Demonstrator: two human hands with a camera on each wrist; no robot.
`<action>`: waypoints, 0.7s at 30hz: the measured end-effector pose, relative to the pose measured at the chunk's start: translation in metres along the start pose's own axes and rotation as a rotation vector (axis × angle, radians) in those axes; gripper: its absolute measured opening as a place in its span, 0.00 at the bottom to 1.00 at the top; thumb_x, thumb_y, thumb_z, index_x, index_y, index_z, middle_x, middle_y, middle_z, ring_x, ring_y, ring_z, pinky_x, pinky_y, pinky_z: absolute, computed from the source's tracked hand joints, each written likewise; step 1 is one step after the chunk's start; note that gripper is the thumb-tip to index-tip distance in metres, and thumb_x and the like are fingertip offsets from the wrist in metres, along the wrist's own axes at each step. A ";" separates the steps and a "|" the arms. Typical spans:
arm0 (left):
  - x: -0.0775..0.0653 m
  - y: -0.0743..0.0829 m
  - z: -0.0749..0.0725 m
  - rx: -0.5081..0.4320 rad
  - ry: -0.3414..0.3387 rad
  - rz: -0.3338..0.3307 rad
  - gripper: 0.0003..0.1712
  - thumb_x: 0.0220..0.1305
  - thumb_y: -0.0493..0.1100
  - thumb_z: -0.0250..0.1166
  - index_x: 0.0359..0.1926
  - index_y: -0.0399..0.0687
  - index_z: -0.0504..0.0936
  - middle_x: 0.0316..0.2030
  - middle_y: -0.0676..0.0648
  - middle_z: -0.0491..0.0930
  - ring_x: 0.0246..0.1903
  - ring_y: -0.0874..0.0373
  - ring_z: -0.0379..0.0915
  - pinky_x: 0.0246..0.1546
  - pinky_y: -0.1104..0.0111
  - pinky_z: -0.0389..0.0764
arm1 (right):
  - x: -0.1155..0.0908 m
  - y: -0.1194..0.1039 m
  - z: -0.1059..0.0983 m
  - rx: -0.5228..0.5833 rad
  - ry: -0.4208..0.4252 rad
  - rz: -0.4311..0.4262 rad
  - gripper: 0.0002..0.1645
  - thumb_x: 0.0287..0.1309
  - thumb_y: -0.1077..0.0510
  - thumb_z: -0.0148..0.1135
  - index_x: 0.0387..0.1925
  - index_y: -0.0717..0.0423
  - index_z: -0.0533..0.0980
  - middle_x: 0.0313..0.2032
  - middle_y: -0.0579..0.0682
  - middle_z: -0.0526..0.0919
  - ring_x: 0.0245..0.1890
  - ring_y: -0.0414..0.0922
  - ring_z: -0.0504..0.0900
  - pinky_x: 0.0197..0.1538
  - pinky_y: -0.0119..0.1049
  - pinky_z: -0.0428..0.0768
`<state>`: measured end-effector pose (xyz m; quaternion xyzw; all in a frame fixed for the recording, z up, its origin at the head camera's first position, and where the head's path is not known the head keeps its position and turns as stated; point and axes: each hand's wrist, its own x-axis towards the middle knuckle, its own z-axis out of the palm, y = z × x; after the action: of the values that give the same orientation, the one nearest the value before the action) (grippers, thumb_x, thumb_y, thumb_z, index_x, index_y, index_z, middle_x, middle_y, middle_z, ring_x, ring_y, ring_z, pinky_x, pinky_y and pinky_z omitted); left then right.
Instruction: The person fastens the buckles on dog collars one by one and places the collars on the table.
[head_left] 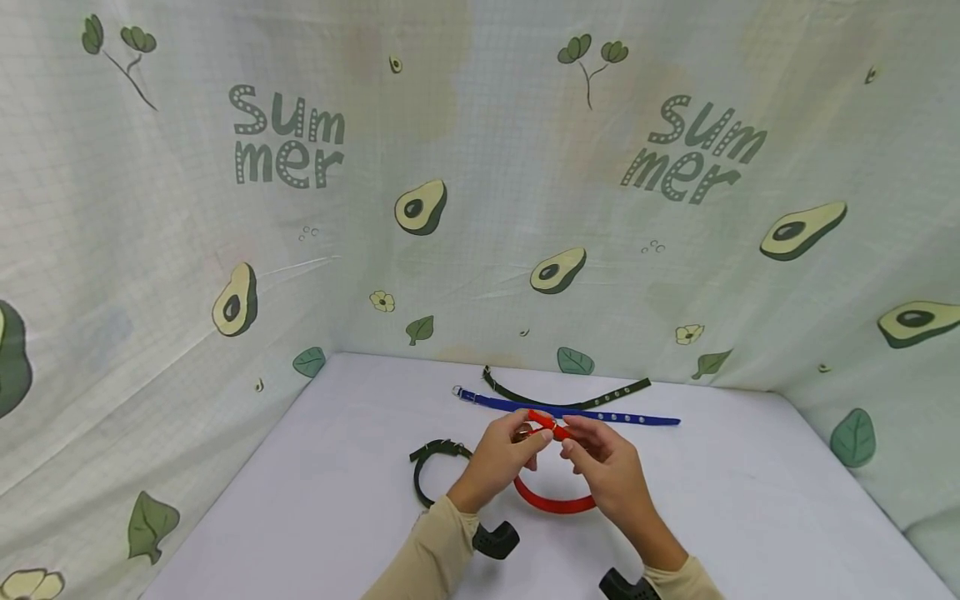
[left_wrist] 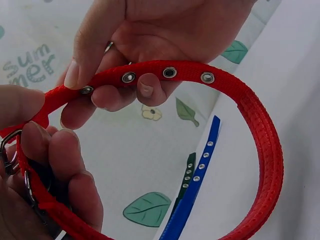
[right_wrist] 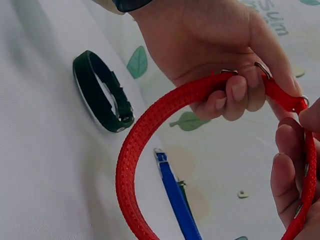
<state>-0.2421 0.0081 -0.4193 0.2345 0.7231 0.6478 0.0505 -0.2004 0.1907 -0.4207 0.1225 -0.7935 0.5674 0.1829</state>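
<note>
A red pet collar (head_left: 555, 505) hangs in a loop between my two hands above the table. The left hand (head_left: 495, 458) grips its buckle end, where a metal buckle (left_wrist: 9, 152) and ring show in the left wrist view. With thumb and fingers, the right hand (head_left: 611, 467) pinches the end that has metal eyelets (left_wrist: 170, 73). The strap's tip meets the buckle between the fingertips; fingers partly hide how far it is through. Nearest the left forearm, a dark green collar (right_wrist: 95, 95) lies on the table, fastened into a loop.
Behind the hands, a blue collar (head_left: 645, 420) lies stretched out on the white table (head_left: 315, 467). Just beyond it lies a dark green collar (head_left: 622, 390), also unfastened. Cloth (head_left: 480, 167) printed with avocados and leaves hangs around the table's back and sides.
</note>
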 end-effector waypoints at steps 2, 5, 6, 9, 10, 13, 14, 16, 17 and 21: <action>0.000 -0.001 0.002 -0.019 0.005 -0.009 0.16 0.70 0.52 0.64 0.53 0.52 0.79 0.25 0.49 0.77 0.26 0.56 0.75 0.30 0.61 0.77 | 0.000 0.000 0.000 0.012 -0.001 0.009 0.20 0.66 0.59 0.65 0.58 0.57 0.77 0.46 0.52 0.86 0.38 0.43 0.85 0.36 0.34 0.83; 0.000 0.000 0.003 -0.043 -0.002 -0.017 0.16 0.70 0.52 0.64 0.52 0.51 0.76 0.24 0.47 0.79 0.26 0.56 0.76 0.31 0.60 0.77 | 0.000 0.000 -0.001 0.019 -0.003 0.026 0.21 0.66 0.58 0.65 0.59 0.56 0.76 0.46 0.52 0.86 0.38 0.43 0.85 0.36 0.34 0.83; 0.000 0.000 0.004 -0.053 -0.007 -0.015 0.16 0.70 0.52 0.64 0.52 0.50 0.76 0.25 0.47 0.79 0.26 0.56 0.77 0.32 0.60 0.78 | 0.000 -0.001 -0.001 0.023 -0.005 0.033 0.21 0.66 0.58 0.66 0.59 0.55 0.76 0.46 0.51 0.86 0.38 0.43 0.85 0.37 0.34 0.83; 0.000 0.001 0.005 -0.072 -0.022 -0.009 0.15 0.70 0.50 0.64 0.51 0.48 0.77 0.31 0.46 0.81 0.29 0.56 0.78 0.36 0.61 0.81 | -0.001 -0.002 -0.001 0.031 -0.013 0.046 0.21 0.65 0.58 0.66 0.58 0.56 0.77 0.45 0.51 0.87 0.38 0.43 0.85 0.37 0.34 0.83; 0.000 0.001 0.005 -0.075 -0.024 -0.008 0.15 0.70 0.50 0.64 0.51 0.47 0.78 0.33 0.46 0.81 0.30 0.56 0.78 0.37 0.62 0.81 | -0.001 -0.002 -0.001 0.031 -0.018 0.047 0.21 0.65 0.58 0.66 0.58 0.56 0.77 0.45 0.51 0.87 0.39 0.44 0.85 0.38 0.34 0.83; 0.001 -0.001 0.007 -0.093 -0.010 -0.009 0.15 0.71 0.51 0.63 0.49 0.46 0.80 0.37 0.46 0.81 0.33 0.55 0.78 0.39 0.65 0.81 | -0.001 -0.001 0.000 0.039 -0.025 0.052 0.19 0.66 0.60 0.66 0.57 0.58 0.77 0.45 0.51 0.86 0.39 0.45 0.85 0.38 0.34 0.83; 0.001 -0.002 0.008 -0.099 0.002 -0.011 0.15 0.72 0.51 0.62 0.49 0.45 0.80 0.37 0.46 0.81 0.34 0.55 0.78 0.39 0.65 0.81 | -0.001 -0.001 0.000 0.039 -0.027 0.052 0.19 0.66 0.60 0.65 0.57 0.58 0.77 0.45 0.51 0.86 0.39 0.45 0.85 0.38 0.34 0.83; 0.001 -0.003 0.010 -0.112 0.031 -0.017 0.16 0.73 0.53 0.61 0.48 0.46 0.80 0.35 0.46 0.81 0.35 0.55 0.78 0.39 0.66 0.80 | -0.001 -0.002 0.001 0.040 -0.029 0.053 0.18 0.66 0.60 0.65 0.57 0.57 0.78 0.45 0.51 0.85 0.39 0.45 0.84 0.38 0.34 0.83; 0.001 -0.003 0.010 -0.127 0.043 -0.017 0.16 0.73 0.53 0.61 0.47 0.45 0.80 0.36 0.45 0.81 0.35 0.54 0.78 0.39 0.65 0.81 | -0.001 -0.002 0.001 0.040 -0.031 0.053 0.18 0.66 0.60 0.65 0.56 0.57 0.78 0.44 0.51 0.85 0.39 0.45 0.84 0.37 0.34 0.83; 0.001 -0.003 0.014 -0.166 0.054 0.003 0.15 0.72 0.52 0.62 0.48 0.46 0.78 0.36 0.44 0.81 0.35 0.54 0.78 0.40 0.62 0.82 | -0.001 -0.004 0.001 0.042 -0.047 0.056 0.18 0.66 0.58 0.65 0.56 0.56 0.79 0.43 0.51 0.85 0.37 0.45 0.83 0.36 0.35 0.83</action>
<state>-0.2384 0.0209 -0.4243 0.2131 0.6678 0.7115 0.0492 -0.1976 0.1882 -0.4182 0.1173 -0.7885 0.5858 0.1459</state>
